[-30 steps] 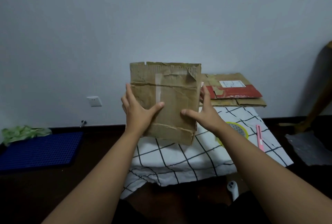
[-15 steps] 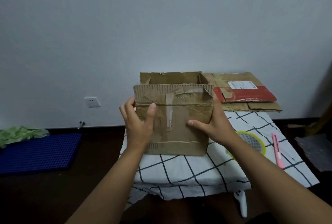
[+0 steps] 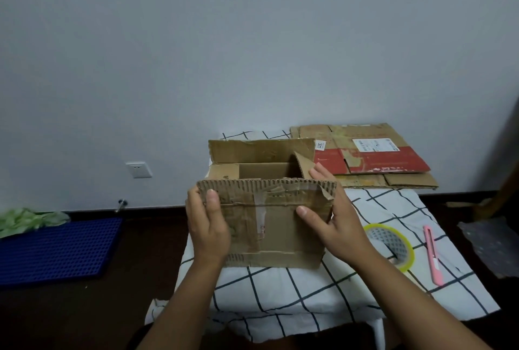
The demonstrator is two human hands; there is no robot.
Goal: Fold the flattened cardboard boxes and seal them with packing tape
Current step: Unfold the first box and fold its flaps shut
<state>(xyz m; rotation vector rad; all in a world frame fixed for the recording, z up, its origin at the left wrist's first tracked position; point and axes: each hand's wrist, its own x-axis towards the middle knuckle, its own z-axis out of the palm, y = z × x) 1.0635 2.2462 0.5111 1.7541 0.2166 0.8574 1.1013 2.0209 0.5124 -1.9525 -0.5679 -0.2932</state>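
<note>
while both hands grip it, the cardboard box (image 3: 269, 226) stands open.

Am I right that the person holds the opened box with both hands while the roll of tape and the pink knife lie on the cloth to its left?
Not quite: the head view shows the tape roll and pink knife lying to the right of the box. Left hand and right hand do both hold it.

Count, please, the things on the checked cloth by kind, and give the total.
Opened cardboard box, held by both hands: 1
Flattened cardboard boxes, stacked, exact number unclear: at least 1
Roll of packing tape: 1
Pink utility knife: 1
Total: at least 4
</note>
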